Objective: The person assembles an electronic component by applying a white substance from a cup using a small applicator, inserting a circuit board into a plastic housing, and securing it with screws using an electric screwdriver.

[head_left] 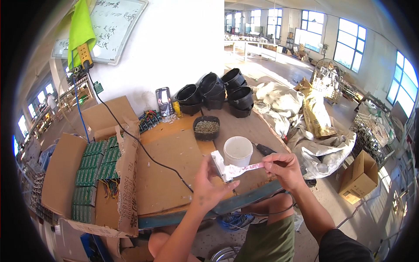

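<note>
Left hand clasps the white block, right hand pinching the pink-and-white strip stretched crosswise between them.

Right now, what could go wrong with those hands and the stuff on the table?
The thin pinkish strip pinched in the right hand reaches the white piece in the left hand, so a hard pull might tear it. The white tub stands just beyond them, so a bump could tip it. And the black cord crosses the table toward the left wrist; it might snag.
</note>
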